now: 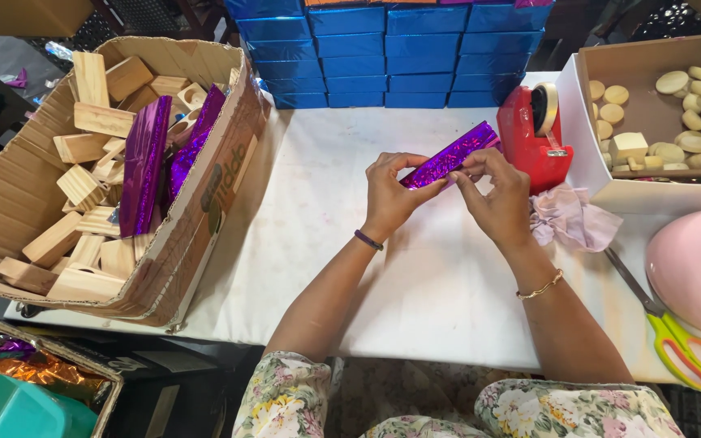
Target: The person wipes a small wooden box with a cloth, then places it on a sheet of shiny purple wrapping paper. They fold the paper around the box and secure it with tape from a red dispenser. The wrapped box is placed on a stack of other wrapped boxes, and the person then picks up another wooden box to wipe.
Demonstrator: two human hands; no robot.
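A long block wrapped in shiny purple foil (458,152) is held above the white table (326,186), tilted up to the right. My left hand (389,193) grips its near end from the left. My right hand (495,195) pinches the foil at the same end from the right, fingertips meeting the left hand's. A red tape dispenser (533,139) stands just right of the block's far end.
A cardboard box (212,203) of wooden blocks (95,122) and two purple-wrapped pieces (144,162) sits at left. Stacked blue boxes (391,57) line the back. At right are a box of pale round pieces (691,113), a pink cloth (569,221), scissors (675,337) and a pink bowl (691,268).
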